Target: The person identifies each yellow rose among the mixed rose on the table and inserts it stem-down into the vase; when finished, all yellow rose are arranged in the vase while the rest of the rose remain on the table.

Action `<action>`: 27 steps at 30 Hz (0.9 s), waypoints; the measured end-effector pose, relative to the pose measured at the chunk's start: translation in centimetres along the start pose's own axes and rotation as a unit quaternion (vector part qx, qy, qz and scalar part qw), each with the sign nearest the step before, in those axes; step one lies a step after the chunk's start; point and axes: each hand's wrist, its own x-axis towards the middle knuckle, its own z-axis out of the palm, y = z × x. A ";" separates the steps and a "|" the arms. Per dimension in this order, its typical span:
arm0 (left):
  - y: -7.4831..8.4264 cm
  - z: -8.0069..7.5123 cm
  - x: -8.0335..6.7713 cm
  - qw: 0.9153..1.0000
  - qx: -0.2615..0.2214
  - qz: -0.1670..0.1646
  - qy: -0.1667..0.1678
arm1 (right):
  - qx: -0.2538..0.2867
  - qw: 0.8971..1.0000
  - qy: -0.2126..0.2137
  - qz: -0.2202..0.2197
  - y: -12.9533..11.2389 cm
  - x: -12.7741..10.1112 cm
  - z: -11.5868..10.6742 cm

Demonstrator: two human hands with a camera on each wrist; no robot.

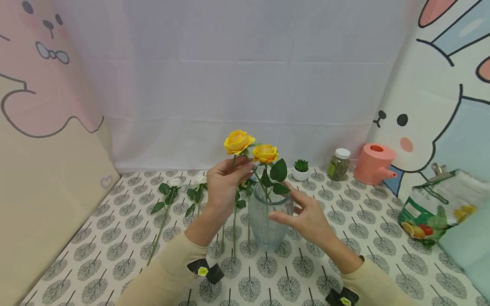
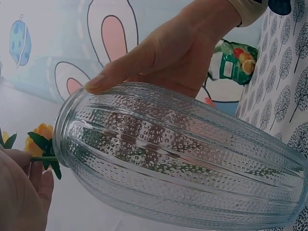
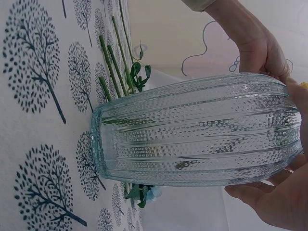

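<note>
Vase (image 1: 268,223) mid-frame on bench (image 1: 115,238); right hand (image 1: 310,216) open beside it, steadying; left hand (image 1: 223,182) w/ grip pinching rose (image 1: 238,142) stem upright beside the rim.

Bright, even, soft light with faint shadows; head view bends at edges, wrist views sharp

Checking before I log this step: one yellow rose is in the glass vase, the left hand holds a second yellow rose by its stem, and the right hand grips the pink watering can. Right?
Not quite. The right hand rests against the glass vase, as the head view shows; the pink watering can stands untouched at the back. The left hand does hold the second yellow rose.
</note>
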 end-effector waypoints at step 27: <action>-1.4 0.2 -0.6 0.989 0.112 -0.076 -0.057 | -0.003 1.000 -0.005 -0.013 0.0 0.0 0.0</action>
